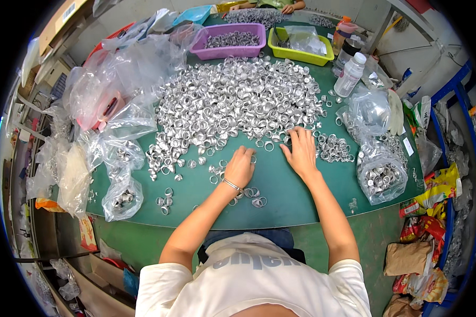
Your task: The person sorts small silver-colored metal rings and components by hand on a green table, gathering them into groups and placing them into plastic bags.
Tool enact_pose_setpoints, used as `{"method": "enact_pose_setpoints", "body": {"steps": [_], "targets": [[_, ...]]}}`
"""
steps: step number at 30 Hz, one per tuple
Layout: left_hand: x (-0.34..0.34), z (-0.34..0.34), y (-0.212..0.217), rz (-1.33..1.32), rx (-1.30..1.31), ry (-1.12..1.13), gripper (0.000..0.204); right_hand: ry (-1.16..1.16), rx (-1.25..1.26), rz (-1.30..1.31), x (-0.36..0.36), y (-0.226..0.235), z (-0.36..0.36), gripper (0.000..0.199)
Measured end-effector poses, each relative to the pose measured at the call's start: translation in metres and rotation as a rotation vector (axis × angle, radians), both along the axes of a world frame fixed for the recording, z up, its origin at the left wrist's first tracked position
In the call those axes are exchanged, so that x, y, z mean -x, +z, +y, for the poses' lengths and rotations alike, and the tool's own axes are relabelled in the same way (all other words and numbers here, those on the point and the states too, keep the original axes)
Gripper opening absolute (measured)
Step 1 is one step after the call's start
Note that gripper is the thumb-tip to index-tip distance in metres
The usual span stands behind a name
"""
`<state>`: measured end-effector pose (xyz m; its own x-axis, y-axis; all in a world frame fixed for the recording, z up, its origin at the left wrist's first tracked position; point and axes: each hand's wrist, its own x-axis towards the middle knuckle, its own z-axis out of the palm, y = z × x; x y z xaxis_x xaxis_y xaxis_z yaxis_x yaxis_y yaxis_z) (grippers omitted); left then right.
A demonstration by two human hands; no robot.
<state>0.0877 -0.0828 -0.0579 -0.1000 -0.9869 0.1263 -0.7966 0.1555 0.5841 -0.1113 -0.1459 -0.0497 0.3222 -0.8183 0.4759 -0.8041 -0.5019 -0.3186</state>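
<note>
1. Blue-grey lettering is running upside down across the white shirt (269,280), lower centre of the frame.
2. A white bottle (350,75), upper right, is carrying a printed label; yellow-and-red printed packages (441,185) are lying at the right edge.
3. Silver rings (238,100) are lying heaped across the upper centre, on a green table (296,203).
4. Behind them, a purple tub (227,55) and a yellow-green tray (301,55) are standing; clear plastic bags (135,63) are crowding the upper left.
5. At centre, the left hand (241,168) is curling its fingers beside one ring; whether it is gripping that, I cannot tell.
6. The right hand (301,154) is spreading its fingers at the heap's lower edge, thumb apart.
</note>
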Motion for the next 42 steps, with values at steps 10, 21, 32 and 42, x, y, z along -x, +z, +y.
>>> {"method": "enact_pose_setpoints", "body": {"steps": [10, 21, 32, 42], "targets": [[0.041, 0.054, 0.053, 0.167, 0.062, -0.301, 0.046, -0.032, -0.147, -0.314, 0.038, 0.029, 0.082, 0.033], [0.141, 0.106, 0.012, 0.129, 0.147, -0.668, 0.048, -1.081, -0.256, -0.923, 0.155, -0.122, 0.299, 0.036], [0.199, 0.089, 0.002, -0.182, 0.294, -0.826, 0.088, -1.135, 0.236, -0.723, 0.242, -0.158, 0.275, 0.050], [0.203, 0.075, -0.009, 0.002, 0.162, -0.781, 0.088, -1.028, 0.745, -0.777, 0.376, 0.000, 0.125, 0.027]]}}
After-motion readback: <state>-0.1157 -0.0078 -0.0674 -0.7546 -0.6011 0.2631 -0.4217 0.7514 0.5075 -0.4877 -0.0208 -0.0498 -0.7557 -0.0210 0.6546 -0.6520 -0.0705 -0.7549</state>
